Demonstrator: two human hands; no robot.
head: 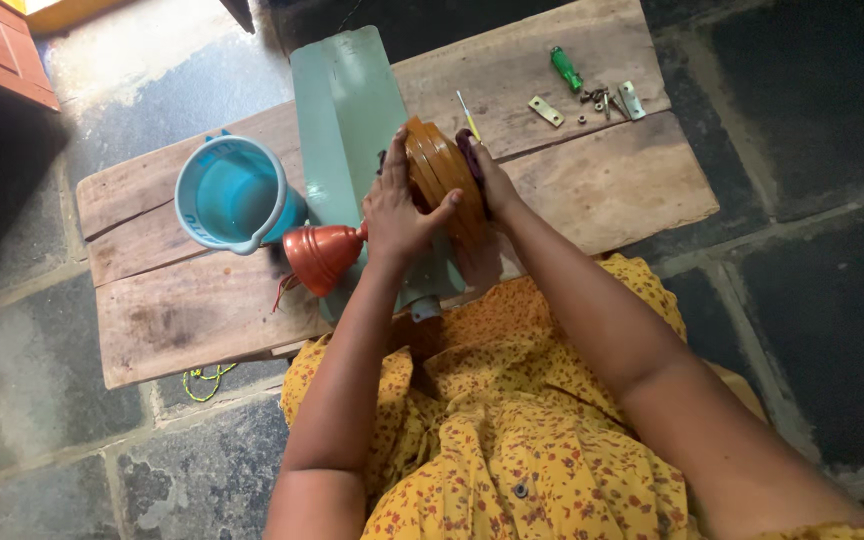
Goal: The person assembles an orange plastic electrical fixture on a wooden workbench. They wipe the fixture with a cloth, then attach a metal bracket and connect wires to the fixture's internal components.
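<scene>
A round brown-orange motor housing (439, 172) stands on its edge over a pale green fan blade (345, 110) on a wooden plank table (592, 190). My left hand (397, 215) presses against its left face with the thumb across the rim. On the housing's right side, my right hand (492, 180) grips the dark back part. A copper-coloured cone cover (320, 256) lies just left of my left hand.
A blue plastic mug (232, 193) stands on the plank at the left. A green-handled screwdriver (565, 68), small metal brackets and screws (602, 100) lie at the far right corner, and a thin yellow tool (468, 115) lies behind the housing. Stone floor surrounds the table.
</scene>
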